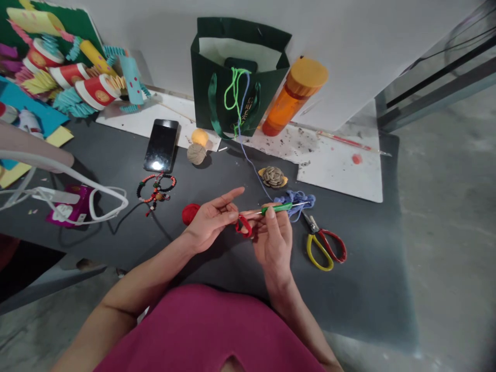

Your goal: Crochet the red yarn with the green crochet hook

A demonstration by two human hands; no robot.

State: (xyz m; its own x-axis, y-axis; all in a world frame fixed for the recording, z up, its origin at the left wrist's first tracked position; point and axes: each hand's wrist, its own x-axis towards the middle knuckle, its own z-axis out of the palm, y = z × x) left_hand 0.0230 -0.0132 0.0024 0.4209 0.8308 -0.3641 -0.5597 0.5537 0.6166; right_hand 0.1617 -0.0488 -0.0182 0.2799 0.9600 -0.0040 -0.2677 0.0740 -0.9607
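- Green-handled crochet hook [276, 208] sits gripped in the right hand [273, 240], over a dark mat [349, 299]
- Left hand [211, 222] pinches a red yarn loop [244, 226], forefinger extended
- Red yarn ball [190, 213] lies just beside it

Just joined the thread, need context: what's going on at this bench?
A person is working with bare hands over a dark mat. The right hand grips a green-handled crochet hook, its tip by the fingers of the left hand. A loop of red yarn sits between the hands, and a ball of red yarn lies beside the left hand. Blue yarn and red-and-yellow-handled scissors lie beyond the right hand.
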